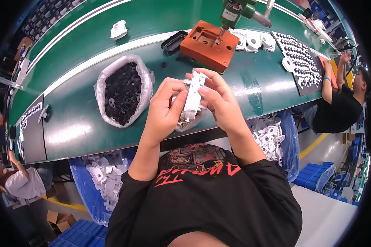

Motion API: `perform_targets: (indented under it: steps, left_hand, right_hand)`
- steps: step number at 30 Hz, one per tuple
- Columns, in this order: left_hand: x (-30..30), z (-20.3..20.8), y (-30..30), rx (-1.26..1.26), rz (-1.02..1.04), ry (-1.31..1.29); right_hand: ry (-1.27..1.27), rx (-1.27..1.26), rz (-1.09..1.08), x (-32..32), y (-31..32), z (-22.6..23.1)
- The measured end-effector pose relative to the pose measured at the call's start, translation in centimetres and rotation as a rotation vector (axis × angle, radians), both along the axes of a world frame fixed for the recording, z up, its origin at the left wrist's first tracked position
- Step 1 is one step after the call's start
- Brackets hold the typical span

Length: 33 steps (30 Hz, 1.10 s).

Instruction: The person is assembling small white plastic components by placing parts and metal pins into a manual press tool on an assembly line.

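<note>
Both hands meet above the green worktop (243,88) edge, clamped on a white plastic part (192,96) held upright between them: left hand (165,108) pinches its lower side, right hand (217,99) grips its top. A bag of black rings (123,91) lies just left.

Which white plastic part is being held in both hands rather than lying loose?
The long white plastic piece held upright between the left hand and right hand; the single white part lies alone on the green belt.
</note>
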State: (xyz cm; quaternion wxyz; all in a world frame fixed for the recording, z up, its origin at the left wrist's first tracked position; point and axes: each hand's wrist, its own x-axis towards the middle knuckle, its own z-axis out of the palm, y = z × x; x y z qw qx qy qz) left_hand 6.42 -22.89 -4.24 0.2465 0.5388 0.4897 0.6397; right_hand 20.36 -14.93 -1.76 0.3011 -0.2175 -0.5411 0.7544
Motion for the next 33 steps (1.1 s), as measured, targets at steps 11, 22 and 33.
perform_targets:
  steps: [11,22,33]
  left_hand:
    - [0.2,1.1,-0.4,-0.022,0.075,0.156]
    - [0.3,1.4,-1.5,-0.022,-0.098,0.026]
    - [0.5,-0.7,-1.3,0.117,-0.016,-0.012]
  right_hand:
    - [-0.037,-0.075,0.044,0.4,0.4,-0.1]
    - [0.111,-0.297,0.223,1.0,0.9,0.0]
    - [0.375,-0.87,0.253,-0.9,0.6,-0.9]
